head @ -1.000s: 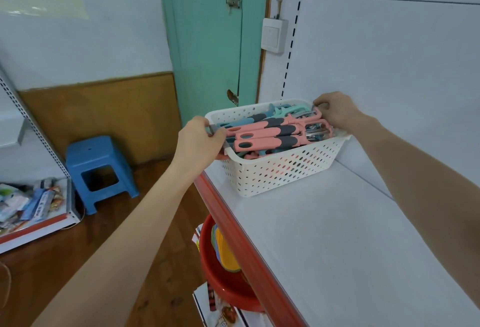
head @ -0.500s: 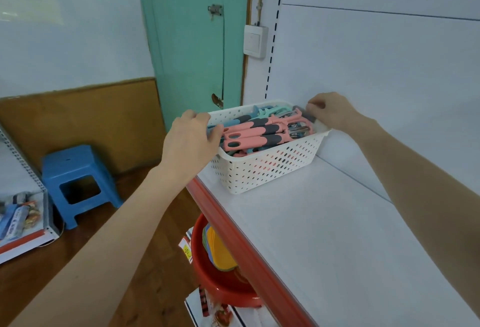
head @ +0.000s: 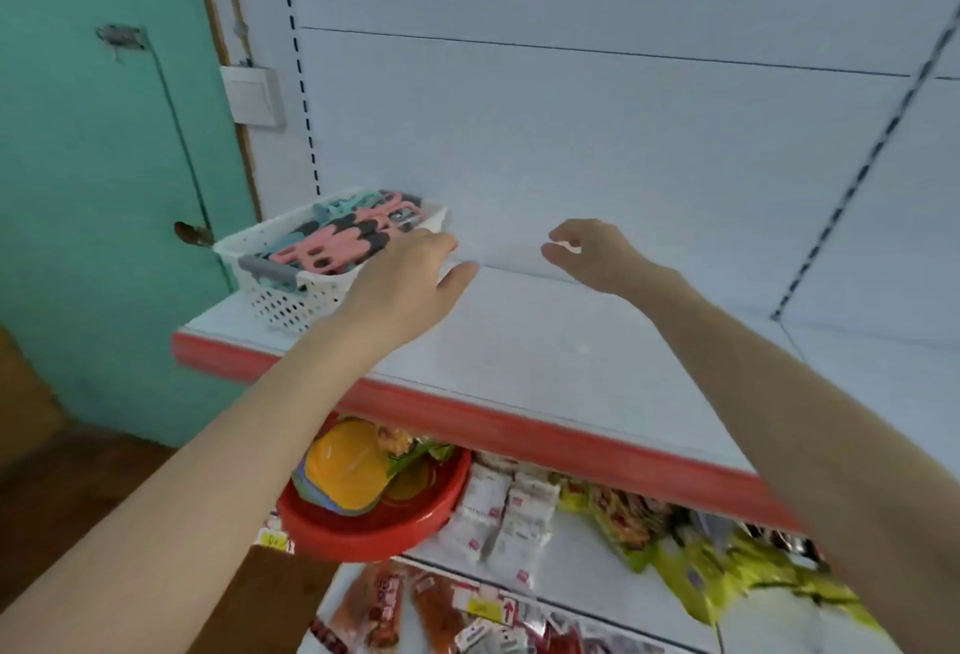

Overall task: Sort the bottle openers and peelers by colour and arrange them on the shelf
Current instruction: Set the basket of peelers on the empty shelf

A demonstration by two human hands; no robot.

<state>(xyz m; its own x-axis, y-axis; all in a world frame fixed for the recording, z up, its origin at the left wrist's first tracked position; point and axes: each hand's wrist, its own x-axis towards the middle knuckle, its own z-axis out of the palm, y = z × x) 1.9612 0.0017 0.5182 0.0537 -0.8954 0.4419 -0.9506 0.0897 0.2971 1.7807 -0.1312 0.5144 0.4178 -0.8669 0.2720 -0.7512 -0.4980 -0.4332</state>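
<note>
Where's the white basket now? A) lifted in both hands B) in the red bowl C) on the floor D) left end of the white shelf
D: the white basket stands on the shelf at its left end, beside the green door.

A white shelf (head: 545, 347) with a red front edge carries a white perforated basket (head: 283, 300) at its left end, close to the back panel (head: 571, 134). The basket stands upright, filled with pink and teal tools (head: 332, 251).

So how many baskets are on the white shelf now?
1: the white basket at the left end of the shelf, beside the left hand. Further right is cut off.
</note>
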